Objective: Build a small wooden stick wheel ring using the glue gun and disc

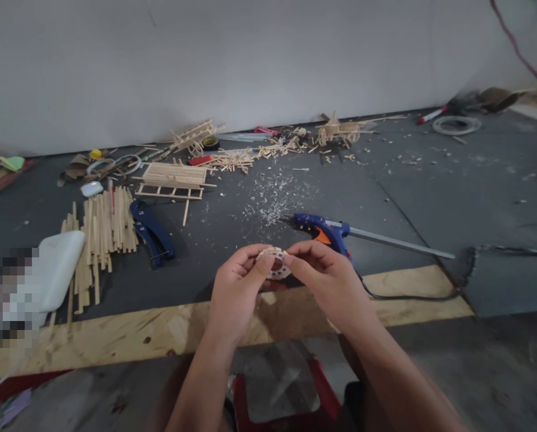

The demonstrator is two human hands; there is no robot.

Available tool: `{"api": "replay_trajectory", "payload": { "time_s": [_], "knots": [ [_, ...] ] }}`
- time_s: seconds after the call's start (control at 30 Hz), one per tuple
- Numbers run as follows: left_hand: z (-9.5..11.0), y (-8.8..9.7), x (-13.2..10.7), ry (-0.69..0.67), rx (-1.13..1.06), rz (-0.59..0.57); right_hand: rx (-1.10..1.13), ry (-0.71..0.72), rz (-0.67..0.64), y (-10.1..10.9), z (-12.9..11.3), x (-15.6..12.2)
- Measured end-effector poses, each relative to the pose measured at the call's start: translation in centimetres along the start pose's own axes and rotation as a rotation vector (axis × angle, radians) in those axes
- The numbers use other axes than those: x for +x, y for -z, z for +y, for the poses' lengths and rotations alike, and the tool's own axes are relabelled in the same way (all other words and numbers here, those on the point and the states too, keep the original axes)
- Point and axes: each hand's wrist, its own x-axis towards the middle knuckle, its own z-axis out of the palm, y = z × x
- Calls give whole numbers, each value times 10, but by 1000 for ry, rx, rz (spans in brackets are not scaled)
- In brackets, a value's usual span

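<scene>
Between both hands, above the table's front edge, is a small ring (pixel 279 273) with a row of dark holes or dots and pale wood-coloured bits round its rim. My left hand (pixel 237 282) pinches its left side with thumb and fingers. On the opposite side, my right hand (pixel 326 279) grips it the same way. The fingertips cover part of the ring. Just beyond my right hand lies a blue glue gun (pixel 326 227) with an orange trigger, a long grey glue stick (pixel 398 241) sticking out of its back.
A pile of wooden sticks (pixel 110 225) and a blue hand cutter (pixel 152 234) lie at left. Behind are a small wooden stick model (pixel 173 179), a wooden cart model (pixel 338 132), scattered stick pieces (pixel 236 159) and glue strings (pixel 272 198). A black cable (pixel 412 297) runs right.
</scene>
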Motion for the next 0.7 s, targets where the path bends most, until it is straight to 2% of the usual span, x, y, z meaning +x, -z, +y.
{"api": "replay_trajectory", "payload": {
  "time_s": [0.23, 0.43, 0.7],
  "knots": [
    [-2, 1, -1, 18, 5, -30, -45, 25, 52, -3, 3, -1],
    [-3, 0, 0, 25, 2, -7, -101, 38, 91, -6, 2, -1],
    [-1, 0, 1, 31, -27, 0, -59, 25, 81, -7, 0, 0]
  ]
}}
